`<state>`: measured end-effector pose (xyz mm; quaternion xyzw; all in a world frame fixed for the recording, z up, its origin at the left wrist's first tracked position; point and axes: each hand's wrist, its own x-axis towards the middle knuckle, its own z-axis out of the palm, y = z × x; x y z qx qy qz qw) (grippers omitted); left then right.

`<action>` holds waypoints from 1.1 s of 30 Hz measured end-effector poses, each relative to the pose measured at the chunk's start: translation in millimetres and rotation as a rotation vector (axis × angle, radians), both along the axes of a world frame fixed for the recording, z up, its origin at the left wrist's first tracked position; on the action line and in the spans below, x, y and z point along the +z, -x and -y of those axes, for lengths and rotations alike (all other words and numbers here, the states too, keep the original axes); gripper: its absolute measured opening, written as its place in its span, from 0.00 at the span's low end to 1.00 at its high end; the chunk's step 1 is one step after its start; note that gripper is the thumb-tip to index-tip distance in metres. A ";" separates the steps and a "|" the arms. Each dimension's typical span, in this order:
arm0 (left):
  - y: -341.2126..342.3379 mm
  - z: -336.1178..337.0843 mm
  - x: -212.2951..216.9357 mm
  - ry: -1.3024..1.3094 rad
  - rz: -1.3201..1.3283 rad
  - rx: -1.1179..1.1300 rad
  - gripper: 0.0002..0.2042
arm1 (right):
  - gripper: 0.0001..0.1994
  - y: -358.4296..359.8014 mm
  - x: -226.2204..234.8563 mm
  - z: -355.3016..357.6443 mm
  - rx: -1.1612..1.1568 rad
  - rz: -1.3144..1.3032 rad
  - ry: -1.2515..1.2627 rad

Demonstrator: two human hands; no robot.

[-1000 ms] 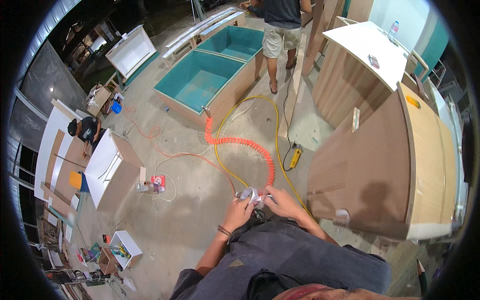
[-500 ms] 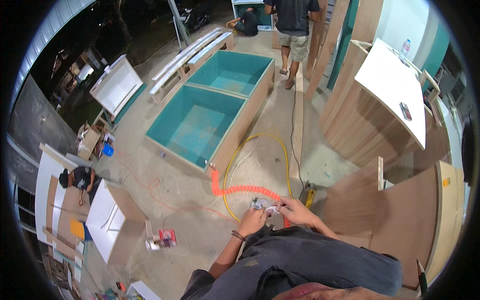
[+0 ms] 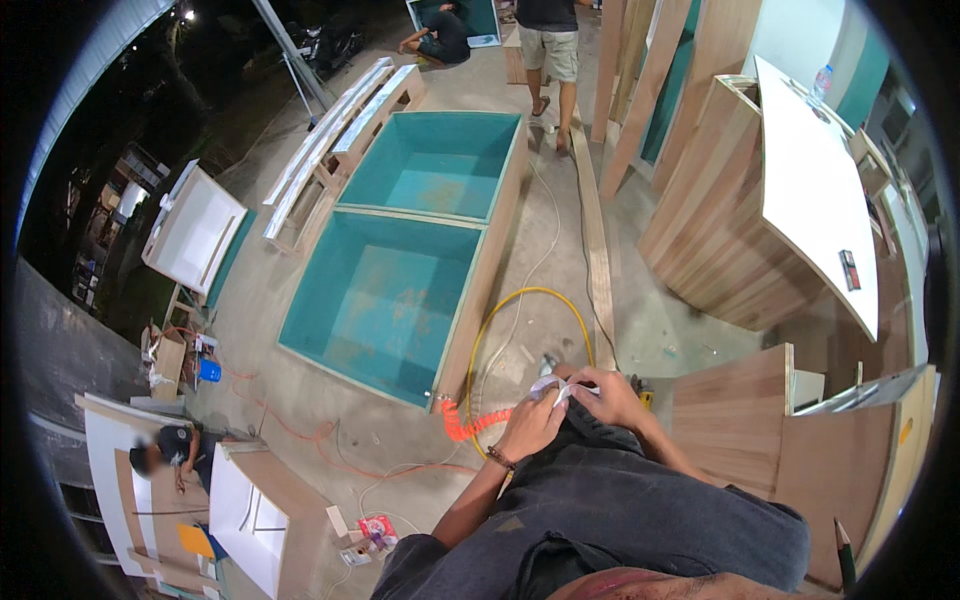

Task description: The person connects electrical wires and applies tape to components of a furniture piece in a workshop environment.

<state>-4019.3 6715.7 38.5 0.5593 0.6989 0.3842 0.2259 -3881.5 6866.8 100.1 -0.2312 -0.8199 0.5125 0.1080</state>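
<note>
A small crumpled white piece (image 3: 548, 384), thin like paper or soft plastic, is held between both hands in front of my body. My left hand (image 3: 530, 424), with a beaded bracelet at its wrist, pinches one side of it. On the other side, the bent fingers of my right hand (image 3: 608, 400) grip it close to the left fingertips. Part of the piece is covered by the fingers. Just to the left of my left hand, a coiled orange air hose (image 3: 466, 424) runs from the corner of a large two-part wooden cabinet (image 3: 459, 345) with a teal inside.
A yellow hose (image 3: 535, 291) loops over the floor ahead, beside a long wooden plank (image 3: 591, 240). A curved wooden counter (image 3: 700, 210) with a white top stands at right. One person (image 3: 548, 60) stands ahead; others sit far off and at left (image 3: 185, 452).
The view has shifted, and the cabinet and counter appear moved in the picture. Both hands keep hold of the white piece, more of which now shows spread out. The person ahead has stepped farther off.
</note>
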 end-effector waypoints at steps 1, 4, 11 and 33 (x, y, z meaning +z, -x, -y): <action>17.5 -16.3 0.5 0.026 -0.002 -0.003 0.15 | 0.11 17.2 -1.6 -16.4 -0.014 0.008 -0.030; 71.6 -72.4 2.2 0.038 -0.018 -0.020 0.15 | 0.10 69.0 -15.0 -71.2 -0.028 0.030 -0.072; 206.8 -233.0 -9.4 0.027 -0.090 -0.080 0.17 | 0.10 200.9 -37.9 -226.8 -0.080 -0.005 -0.030; 514.5 -716.4 -28.6 0.063 0.076 -0.158 0.16 | 0.08 488.8 -53.4 -655.6 -0.478 0.010 -0.058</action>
